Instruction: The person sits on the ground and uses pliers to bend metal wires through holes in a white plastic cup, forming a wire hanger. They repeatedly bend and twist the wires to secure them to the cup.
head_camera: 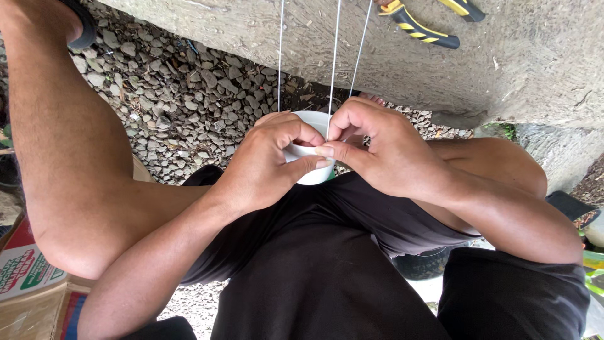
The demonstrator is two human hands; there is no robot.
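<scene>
A concrete slab (528, 56) was noted above gravel (176, 107), with yellow-handled pliers (418, 28) laid on it. A white cup (309, 173) was gripped over the lap by the left hand (264, 167). A thin wire (333, 75) was pinched at the cup's rim by the right hand (384, 151).

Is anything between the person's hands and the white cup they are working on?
Nothing visible. The left hand grips the white cup directly, and the right hand pinches at its rim, where one of the thin white strings meets it. The pliers lie apart on the concrete slab beyond.
</scene>
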